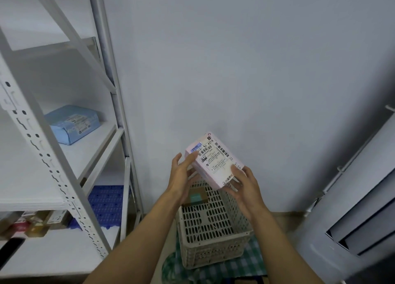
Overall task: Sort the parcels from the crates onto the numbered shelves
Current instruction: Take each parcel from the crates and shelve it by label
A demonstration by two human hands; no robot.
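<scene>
The pink parcel (213,161) is in the air directly above the crate (213,251), tilted so its printed label faces up towards the person. The right hand (243,187) takes the corner nearest the person, thumb on the label face and fingers curled underneath, pinching the box. The left hand (181,176) lies against the opposite end with its fingers nearly straight, steadying rather than gripping.

From where I stand it looks like a light carton. It sits high with no visible strain in the wrists, and its edges are crisp and square, so I judge it stiff enough to take a squeeze. The skin looks smooth, perhaps a little slick, so holding across two opposite faces or cupping a corner from below seems safer than fingertips on the label.

Down inside the crate, at its far end, lies a small brown box (197,198). To the left of the crate stands the shelving (64,166), a blue parcel (72,124) already on it. A checked cloth (245,266) lies under the crate.
</scene>
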